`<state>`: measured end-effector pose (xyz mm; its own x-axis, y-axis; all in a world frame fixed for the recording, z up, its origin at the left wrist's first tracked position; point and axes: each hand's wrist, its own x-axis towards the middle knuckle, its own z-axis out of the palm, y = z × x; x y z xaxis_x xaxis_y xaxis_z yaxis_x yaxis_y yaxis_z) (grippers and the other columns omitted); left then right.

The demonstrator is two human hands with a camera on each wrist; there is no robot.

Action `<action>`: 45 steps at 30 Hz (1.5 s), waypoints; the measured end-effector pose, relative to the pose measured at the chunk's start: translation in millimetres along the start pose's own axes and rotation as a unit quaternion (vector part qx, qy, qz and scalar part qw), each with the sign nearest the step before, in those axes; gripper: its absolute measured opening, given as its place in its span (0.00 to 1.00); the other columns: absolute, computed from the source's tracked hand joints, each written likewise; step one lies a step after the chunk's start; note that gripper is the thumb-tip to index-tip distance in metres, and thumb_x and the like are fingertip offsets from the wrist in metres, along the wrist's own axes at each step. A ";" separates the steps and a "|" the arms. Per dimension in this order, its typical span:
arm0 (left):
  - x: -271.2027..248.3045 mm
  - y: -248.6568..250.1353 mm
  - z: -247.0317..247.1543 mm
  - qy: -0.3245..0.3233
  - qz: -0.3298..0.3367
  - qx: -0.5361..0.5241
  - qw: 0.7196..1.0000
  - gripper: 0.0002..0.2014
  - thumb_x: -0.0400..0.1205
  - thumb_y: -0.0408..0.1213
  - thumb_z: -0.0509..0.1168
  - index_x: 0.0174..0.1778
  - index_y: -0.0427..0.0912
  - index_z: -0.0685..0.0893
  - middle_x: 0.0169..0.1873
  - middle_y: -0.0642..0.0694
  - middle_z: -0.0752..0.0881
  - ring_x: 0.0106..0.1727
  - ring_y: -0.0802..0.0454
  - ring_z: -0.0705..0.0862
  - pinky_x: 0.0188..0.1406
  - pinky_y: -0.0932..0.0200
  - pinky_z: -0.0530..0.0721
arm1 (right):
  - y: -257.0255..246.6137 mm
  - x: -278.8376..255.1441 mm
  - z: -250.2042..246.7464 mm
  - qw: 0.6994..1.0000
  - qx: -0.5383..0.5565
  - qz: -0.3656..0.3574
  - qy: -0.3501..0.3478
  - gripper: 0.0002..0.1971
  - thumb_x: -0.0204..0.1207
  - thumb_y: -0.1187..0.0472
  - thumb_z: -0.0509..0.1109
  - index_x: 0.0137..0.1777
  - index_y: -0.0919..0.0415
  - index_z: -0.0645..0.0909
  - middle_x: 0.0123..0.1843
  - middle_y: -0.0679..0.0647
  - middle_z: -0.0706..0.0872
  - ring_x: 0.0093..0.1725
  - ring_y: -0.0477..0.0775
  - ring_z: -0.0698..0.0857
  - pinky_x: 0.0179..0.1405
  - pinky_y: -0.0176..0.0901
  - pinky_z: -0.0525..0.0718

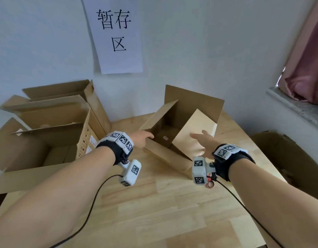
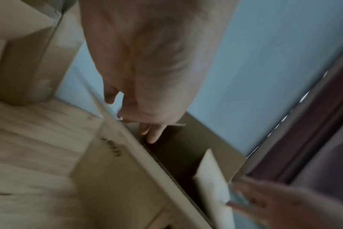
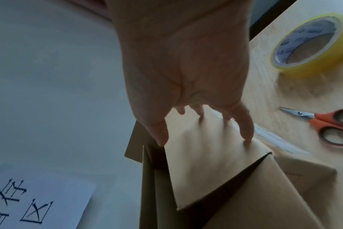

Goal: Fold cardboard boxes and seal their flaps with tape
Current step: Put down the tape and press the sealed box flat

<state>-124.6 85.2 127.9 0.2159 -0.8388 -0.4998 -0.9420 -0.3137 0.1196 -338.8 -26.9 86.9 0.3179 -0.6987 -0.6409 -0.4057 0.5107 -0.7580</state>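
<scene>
A brown cardboard box point(image 1: 174, 129) with raised flaps stands on the pale wooden table point(image 1: 172, 212), between both hands. The left hand point(image 1: 142, 138) curls its fingers over the box's left flap edge; the right hand point(image 1: 203, 142), fingers straight and spread, presses flat on the right flap.

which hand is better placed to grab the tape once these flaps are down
Right, probably. The tape roll and the scissors lie on the table on the right hand's side of the box. The left hand is at the box's far edge.
</scene>
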 end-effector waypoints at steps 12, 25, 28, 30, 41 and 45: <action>10.4 -31.2 36.7 0.006 0.040 0.208 0.977 0.32 0.83 0.30 0.55 0.82 0.54 0.57 0.74 0.43 0.73 0.70 0.42 0.75 0.67 0.46 0.76 | -10.9 12.0 27.1 0.905 -0.378 -0.194 0.011 0.29 0.82 0.53 0.62 0.81 0.47 0.57 0.83 0.56 0.55 0.70 0.64 0.73 0.66 0.53 0.75; -11.7 3.9 39.7 0.002 -0.027 0.243 0.970 0.25 0.83 0.28 0.50 0.78 0.47 0.65 0.55 0.39 0.82 0.54 0.41 0.82 0.43 0.53 0.80 | -38.1 -1.2 62.6 0.722 -0.646 -0.246 -0.023 0.19 0.84 0.50 0.58 0.70 0.57 0.75 0.82 0.50 0.55 0.77 0.63 0.63 0.74 0.58 0.66; -4.7 7.2 39.7 0.013 -0.037 0.250 0.967 0.26 0.84 0.28 0.49 0.79 0.49 0.65 0.57 0.39 0.82 0.56 0.41 0.82 0.47 0.52 0.83 | -36.1 4.4 38.6 0.831 -0.469 -0.278 0.115 0.17 0.82 0.61 0.61 0.67 0.69 0.72 0.75 0.57 0.61 0.63 0.65 0.77 0.60 0.53 0.80; -0.8 10.1 37.2 0.006 -0.047 0.255 0.966 0.27 0.84 0.28 0.48 0.80 0.50 0.64 0.60 0.40 0.81 0.59 0.41 0.81 0.52 0.50 0.84 | -35.5 5.2 21.9 0.876 -0.353 -0.265 0.196 0.18 0.76 0.75 0.59 0.66 0.70 0.69 0.71 0.60 0.62 0.57 0.68 0.80 0.52 0.50 0.79; 13.9 -6.6 32.0 0.017 -0.084 0.208 0.974 0.29 0.81 0.26 0.48 0.80 0.49 0.64 0.60 0.40 0.82 0.58 0.41 0.83 0.52 0.50 0.84 | -36.2 39.0 -6.9 0.942 -0.291 -0.056 0.156 0.20 0.83 0.57 0.60 0.69 0.70 0.71 0.57 0.63 0.84 0.53 0.59 0.86 0.42 0.42 0.84; 19.5 -27.1 25.8 0.029 -0.132 0.177 0.975 0.28 0.82 0.26 0.49 0.80 0.46 0.63 0.61 0.40 0.82 0.60 0.40 0.82 0.46 0.52 0.79 | -58.3 55.5 16.8 0.956 -0.250 -0.100 0.117 0.21 0.78 0.61 0.68 0.68 0.71 0.74 0.58 0.64 0.81 0.53 0.59 0.84 0.50 0.45 0.85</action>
<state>-101.5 88.8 92.8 0.4673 -0.7767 -0.4223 -0.8792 -0.3576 -0.3150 -283.1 -87.0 93.5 0.2553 -0.8804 -0.3996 -0.7340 0.0925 -0.6728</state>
